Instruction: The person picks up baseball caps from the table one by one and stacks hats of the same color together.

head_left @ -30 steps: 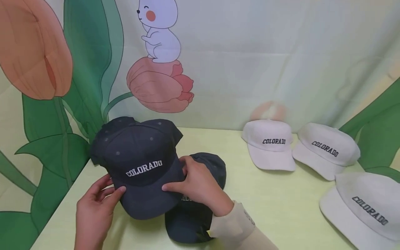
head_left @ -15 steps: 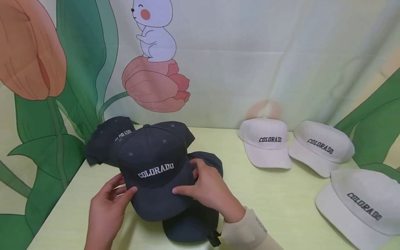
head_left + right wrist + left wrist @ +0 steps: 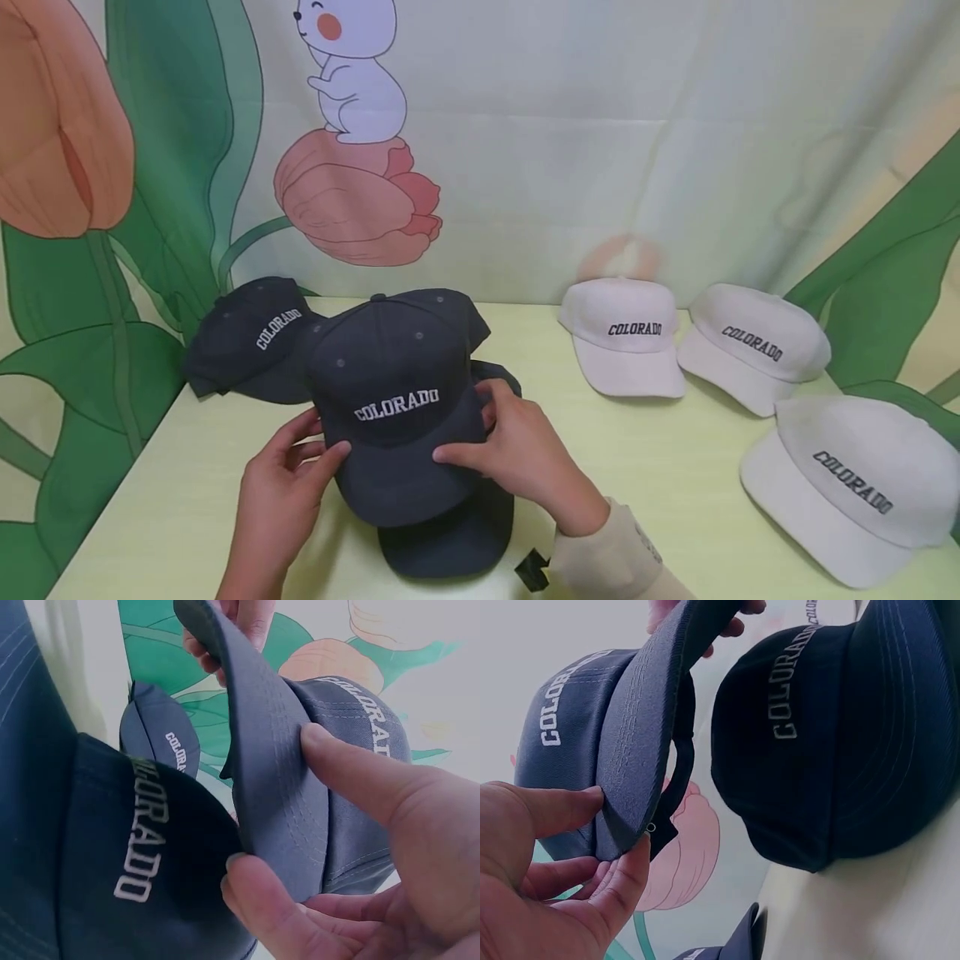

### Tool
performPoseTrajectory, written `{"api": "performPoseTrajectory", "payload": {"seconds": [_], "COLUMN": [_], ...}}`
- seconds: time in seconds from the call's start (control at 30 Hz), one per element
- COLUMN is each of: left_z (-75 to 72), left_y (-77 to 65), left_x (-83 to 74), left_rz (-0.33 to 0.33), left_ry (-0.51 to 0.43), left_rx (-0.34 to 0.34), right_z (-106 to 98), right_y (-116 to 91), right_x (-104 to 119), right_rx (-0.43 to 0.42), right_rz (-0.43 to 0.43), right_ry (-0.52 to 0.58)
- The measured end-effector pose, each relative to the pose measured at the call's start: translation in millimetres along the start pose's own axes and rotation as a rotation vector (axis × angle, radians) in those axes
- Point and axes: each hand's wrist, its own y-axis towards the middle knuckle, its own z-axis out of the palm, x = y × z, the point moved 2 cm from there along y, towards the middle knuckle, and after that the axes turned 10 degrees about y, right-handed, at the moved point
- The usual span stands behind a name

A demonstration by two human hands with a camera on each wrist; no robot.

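Note:
Both hands hold a navy baseball cap (image 3: pixel 397 367) with white COLORADO lettering, raised above the table with its brim toward me. My left hand (image 3: pixel 288 479) pinches the left side of the brim, thumb on top. At the brim's right side, my right hand (image 3: pixel 528 450) pinches it the same way, as the right wrist view also shows. A second navy cap (image 3: pixel 810 750) sits on the table beneath and behind the held one, mostly covered by it in the head view. Farther back on the left lies a third navy cap (image 3: pixel 251 342).
Three white COLORADO caps stand on the right: one at the back (image 3: pixel 626 333), one beside it (image 3: pixel 757 346), and a nearer one (image 3: pixel 855 483). A small black object (image 3: pixel 533 571) is near the right sleeve. A printed curtain (image 3: pixel 525 150) hangs behind the table (image 3: pixel 637 467).
Both hands have carried the held navy cap rightward, over the second navy cap. The back-left navy cap has come into fuller view. The head view has shifted slightly.

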Motion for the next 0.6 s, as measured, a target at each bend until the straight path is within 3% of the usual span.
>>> {"api": "performPoseTrajectory", "payload": {"seconds": [0.33,0.6], "left_z": [12.0,17.9], "left_y": [-1.5,-2.2], "left_x": [1.6,-0.7], "left_rz": [0.002,0.040], "left_ry": [0.067,0.120], "left_rx": [0.069,0.114], "right_z": [-3,-3], "right_y": [-8,-15], "right_x": [-16,-26], "right_rx": [-0.023,-0.033], "right_rz": [0.018,0.014], "right_ry": [-0.082,-0.101]}}
